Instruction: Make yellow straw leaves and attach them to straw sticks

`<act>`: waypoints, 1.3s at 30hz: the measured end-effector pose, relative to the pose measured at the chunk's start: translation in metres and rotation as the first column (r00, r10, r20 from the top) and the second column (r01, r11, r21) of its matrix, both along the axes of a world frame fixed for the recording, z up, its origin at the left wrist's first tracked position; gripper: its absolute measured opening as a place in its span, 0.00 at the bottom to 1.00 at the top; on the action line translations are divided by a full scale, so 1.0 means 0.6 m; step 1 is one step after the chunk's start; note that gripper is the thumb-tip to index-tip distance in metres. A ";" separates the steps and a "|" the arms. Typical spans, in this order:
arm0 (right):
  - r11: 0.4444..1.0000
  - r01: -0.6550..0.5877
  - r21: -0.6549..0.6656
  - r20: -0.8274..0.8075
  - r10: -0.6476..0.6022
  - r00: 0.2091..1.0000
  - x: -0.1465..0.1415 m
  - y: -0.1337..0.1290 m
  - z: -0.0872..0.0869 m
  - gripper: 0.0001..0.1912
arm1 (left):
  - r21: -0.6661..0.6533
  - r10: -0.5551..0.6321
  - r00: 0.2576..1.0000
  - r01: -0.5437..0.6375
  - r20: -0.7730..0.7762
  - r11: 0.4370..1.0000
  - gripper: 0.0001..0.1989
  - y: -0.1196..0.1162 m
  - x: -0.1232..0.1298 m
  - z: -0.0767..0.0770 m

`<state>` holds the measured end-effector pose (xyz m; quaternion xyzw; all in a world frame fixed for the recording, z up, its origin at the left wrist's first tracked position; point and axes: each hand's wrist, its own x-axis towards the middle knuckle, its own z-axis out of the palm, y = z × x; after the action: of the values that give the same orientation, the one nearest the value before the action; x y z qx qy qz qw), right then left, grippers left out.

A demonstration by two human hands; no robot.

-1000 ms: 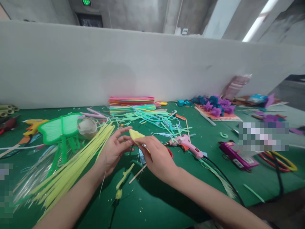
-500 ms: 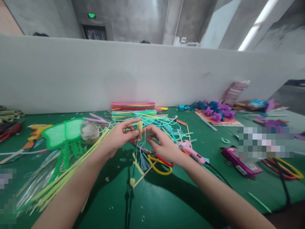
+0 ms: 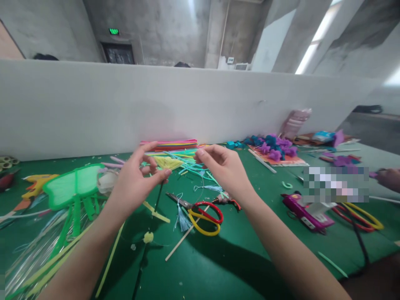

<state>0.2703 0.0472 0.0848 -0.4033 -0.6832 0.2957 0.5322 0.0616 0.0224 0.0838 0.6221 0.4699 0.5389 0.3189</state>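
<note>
My left hand (image 3: 137, 175) pinches a pale-yellow fuzzy triangular piece (image 3: 168, 163) between thumb and fingers, its broad face showing. A thin dark stem (image 3: 159, 196) hangs below that piece. Apart from it, to the right, is my right hand (image 3: 220, 164), its thumb and forefinger pressed together; whatever they may hold is too small to make out. Beneath the hands lie scissors (image 3: 203, 217) with one red and one yellow handle loop, a light-blue tassel (image 3: 183, 216) and a thin wooden stick (image 3: 179, 246). A small yellow tuft (image 3: 148, 237) is nearer me.
Pipe cleaners in a colourful stack (image 3: 170, 145) lie at the white partition (image 3: 187, 104). On the left are a green winged shape (image 3: 75, 185) and a yellow glue gun (image 3: 39, 183). Purple flowers (image 3: 279, 146), a magenta device (image 3: 308, 212) and another person's hand (image 3: 389, 181) are at right.
My hands have moved apart, the right one leaving the yellow piece. That piece has turned from edge-on to show its broad face. The whole view has shifted a little.
</note>
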 end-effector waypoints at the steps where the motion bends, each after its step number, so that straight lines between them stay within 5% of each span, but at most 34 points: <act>1: 1.000 -0.008 -0.008 0.036 0.008 0.999 -0.003 -0.002 0.003 0.16 | 0.021 0.020 1.000 -0.019 -0.017 1.000 0.35 -0.002 0.002 0.000; 12: 0.983 -0.147 -0.107 0.131 0.160 0.978 -0.013 0.009 -0.008 0.16 | 0.058 0.077 0.996 -0.074 -0.052 0.996 0.34 -0.007 0.016 -0.001; 31: 0.980 -0.158 -0.122 0.129 0.174 0.976 -0.032 0.008 -0.013 0.12 | 0.008 0.060 0.986 -0.060 -0.158 0.998 0.31 -0.002 0.020 -0.009; 39: 0.879 -0.264 -0.397 -0.045 0.269 0.962 -0.023 0.031 -0.029 0.25 | -0.026 0.069 0.966 -0.078 -0.250 0.997 0.30 0.008 0.005 -0.013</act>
<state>0.2567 0.0657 0.0675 -0.4072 -0.6605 0.4968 0.3887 0.0646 0.0275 0.0761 0.6610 0.5385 0.4599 0.2482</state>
